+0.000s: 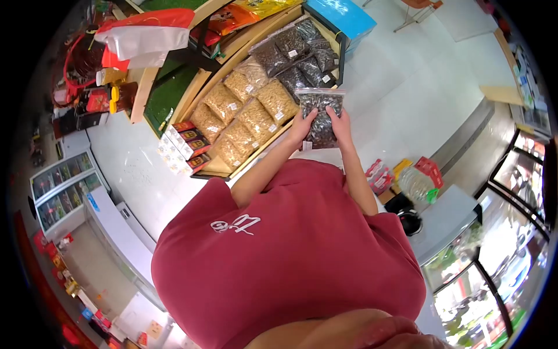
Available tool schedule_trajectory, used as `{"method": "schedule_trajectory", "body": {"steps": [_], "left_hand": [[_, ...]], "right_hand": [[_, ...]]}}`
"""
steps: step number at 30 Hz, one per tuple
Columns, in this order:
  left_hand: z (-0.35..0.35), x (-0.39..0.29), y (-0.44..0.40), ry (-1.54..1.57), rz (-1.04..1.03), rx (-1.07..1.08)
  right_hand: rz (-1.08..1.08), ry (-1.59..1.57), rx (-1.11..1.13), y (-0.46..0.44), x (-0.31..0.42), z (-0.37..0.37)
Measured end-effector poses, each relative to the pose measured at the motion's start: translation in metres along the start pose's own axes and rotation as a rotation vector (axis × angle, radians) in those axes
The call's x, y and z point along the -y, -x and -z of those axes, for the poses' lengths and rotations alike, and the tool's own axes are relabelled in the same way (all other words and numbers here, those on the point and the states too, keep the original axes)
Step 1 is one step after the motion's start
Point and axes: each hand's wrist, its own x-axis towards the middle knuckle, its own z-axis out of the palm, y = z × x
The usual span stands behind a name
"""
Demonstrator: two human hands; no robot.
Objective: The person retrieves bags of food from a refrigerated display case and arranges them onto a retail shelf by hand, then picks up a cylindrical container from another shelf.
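A clear zip bag of dark dried food [321, 125] is held up between my two hands, its zip edge at the top and a small white label low on its left side. My left hand [302, 127] grips the bag's left edge, thumb across the front. On the opposite edge my right hand [340, 125] holds it the same way. Just beyond lies a wooden display tray [235, 173] with similar dark bags [290, 43] at its far end and bags of pale tan pieces [256, 119] nearer. What exactly fills the bags I cannot make out.
Small red and black boxes [189, 139] stand at the tray's left corner. A blue box [343, 17] is past its far end. To the right are a large clear plastic bottle [415, 185] and a grey counter [450, 224]. A glass-topped freezer [64, 189] stands at left.
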Motion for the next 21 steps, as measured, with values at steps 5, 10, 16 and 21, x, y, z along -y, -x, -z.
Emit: {"method": "schedule_trajectory", "body": {"steps": [5, 10, 16, 21], "left_hand": [[-0.03, 0.015, -0.046, 0.162, 0.082, -0.192], [-0.02, 0.038, -0.099, 0.193, 0.153, -0.392], [-0.005, 0.042, -0.221, 0.155, 0.102, -0.398], [0.006, 0.036, -0.354, 0.137, -0.027, -0.366]], "right_hand": [[-0.115, 0.141, 0.187, -0.079, -0.009, 0.017], [-0.132, 0.342, 0.363, -0.15, -0.049, 0.009], [-0.046, 0.47, 0.301, -0.261, -0.082, -0.012], [0.111, 0.617, 0.282, -0.373, -0.041, -0.05]]}}
